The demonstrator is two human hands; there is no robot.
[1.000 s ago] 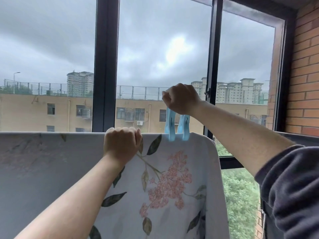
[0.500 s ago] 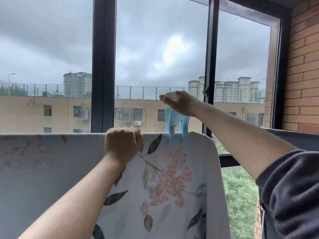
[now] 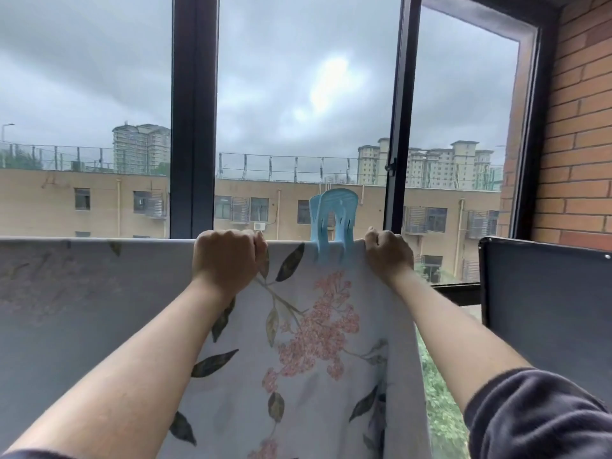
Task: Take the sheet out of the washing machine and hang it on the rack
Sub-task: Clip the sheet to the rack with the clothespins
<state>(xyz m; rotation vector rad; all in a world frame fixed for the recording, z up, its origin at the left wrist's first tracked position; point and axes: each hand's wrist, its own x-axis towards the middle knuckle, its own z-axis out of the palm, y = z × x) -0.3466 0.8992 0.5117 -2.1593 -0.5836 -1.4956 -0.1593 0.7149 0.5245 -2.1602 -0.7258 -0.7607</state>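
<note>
We see the sheet (image 3: 99,309) draped over a horizontal bar that it hides completely, its top fold running level across the view in front of the window (image 3: 298,94). On the left the fabric shows a faded grey side; toward the middle it turns pale with dark leaves and a pink flower cluster. Our left hand (image 3: 228,256) is curled into a fist over the top fold, gripping the sheet there. Just to its right a light blue clip (image 3: 334,220) stands upright, pinching the fold between our two hands. Our right hand (image 3: 387,251) is closed on the sheet's upper right corner, touching the clip's side. Further right stands a dark panel (image 3: 546,309), and behind it a brick wall (image 3: 579,127).
</note>
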